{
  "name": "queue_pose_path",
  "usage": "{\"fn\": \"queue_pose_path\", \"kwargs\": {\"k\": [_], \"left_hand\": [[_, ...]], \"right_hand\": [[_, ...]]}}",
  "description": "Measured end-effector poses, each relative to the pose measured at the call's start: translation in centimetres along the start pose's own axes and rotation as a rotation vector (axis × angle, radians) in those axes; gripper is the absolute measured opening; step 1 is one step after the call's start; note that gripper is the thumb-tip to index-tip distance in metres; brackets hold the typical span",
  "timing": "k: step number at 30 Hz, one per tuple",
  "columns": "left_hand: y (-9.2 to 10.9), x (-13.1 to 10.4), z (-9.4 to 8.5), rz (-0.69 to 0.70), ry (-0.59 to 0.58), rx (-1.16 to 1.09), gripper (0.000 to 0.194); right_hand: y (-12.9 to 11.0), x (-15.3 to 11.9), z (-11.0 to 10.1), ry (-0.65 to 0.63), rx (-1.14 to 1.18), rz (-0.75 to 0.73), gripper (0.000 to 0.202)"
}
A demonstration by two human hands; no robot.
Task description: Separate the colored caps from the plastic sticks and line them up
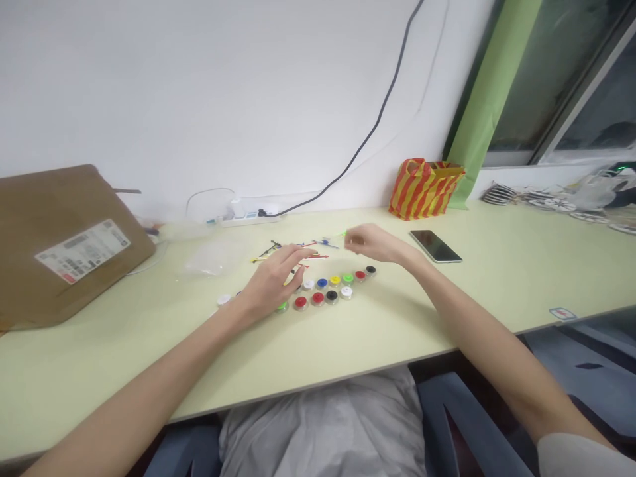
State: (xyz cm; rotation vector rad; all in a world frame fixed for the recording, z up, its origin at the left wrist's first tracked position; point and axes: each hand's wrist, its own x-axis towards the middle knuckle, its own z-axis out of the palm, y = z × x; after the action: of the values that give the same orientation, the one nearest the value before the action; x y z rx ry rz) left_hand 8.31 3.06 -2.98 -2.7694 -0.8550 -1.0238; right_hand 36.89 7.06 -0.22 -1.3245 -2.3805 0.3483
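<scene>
My left hand (273, 281) hovers palm down over the left part of two rows of small round pieces, its thumb and fingers apart. It hides some of them. These pieces have clear rims and coloured tops, among them a red one (301, 303), a blue one (322, 283) and a white one (346, 292). Beyond them lie thin coloured sticks with arrow-like ends, such as a red stick (320, 256). My right hand (368, 242), slightly blurred, is held above the table right of the sticks, fingers curled in a pinch. A thin bright green piece (343, 233) shows at its fingertips.
A cardboard box (30, 225) stands at the left, near clear plastic wrapping (206, 258). A power strip (248, 215) with a black cable (365, 139) lies by the wall. A phone (436, 246) and a striped bag (425, 191) are to the right.
</scene>
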Motion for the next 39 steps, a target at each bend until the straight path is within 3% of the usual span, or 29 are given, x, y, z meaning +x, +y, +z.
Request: {"fn": "queue_pose_path", "kwargs": {"k": [2,4,8,14,22,32,35,39], "left_hand": [[0.1,0.0,-0.1,0.009,-0.012,-0.008,0.037],[0.1,0.0,-0.1,0.018,-0.021,-0.014,0.037],[-0.1,0.0,-0.1,0.021,-0.019,-0.015,0.037],[0.0,0.1,0.0,0.031,-0.019,-0.005,0.038],[-0.1,-0.1,-0.1,0.014,-0.035,-0.021,0.04],[-0.2,-0.1,-0.1,0.007,-0.043,-0.028,0.042],[-0.1,-0.1,-0.1,0.004,-0.053,-0.003,0.04],[-0.2,-0.1,0.0,-0.018,-0.045,0.039,0.037]], "right_hand": [[1.8,0.8,0.6,0.225,-0.13,0.08,0.025],[3.6,1.6,1.4,0.272,-0.19,0.095,0.034],[6.0,2.7,2.9,0.18,-0.253,0.093,0.045],[7.4,3.8,4.2,0.085,-0.335,0.126,0.053],[8.9,4.0,3.3,0.103,-0.344,0.204,0.028],[8.7,3.4,3.2,0.124,-0.298,0.186,0.025],[7.1,3.2,3.0,0.221,-0.208,0.125,0.023],[3.2,2.7,3.2,0.413,0.115,-0.079,0.013]]}}
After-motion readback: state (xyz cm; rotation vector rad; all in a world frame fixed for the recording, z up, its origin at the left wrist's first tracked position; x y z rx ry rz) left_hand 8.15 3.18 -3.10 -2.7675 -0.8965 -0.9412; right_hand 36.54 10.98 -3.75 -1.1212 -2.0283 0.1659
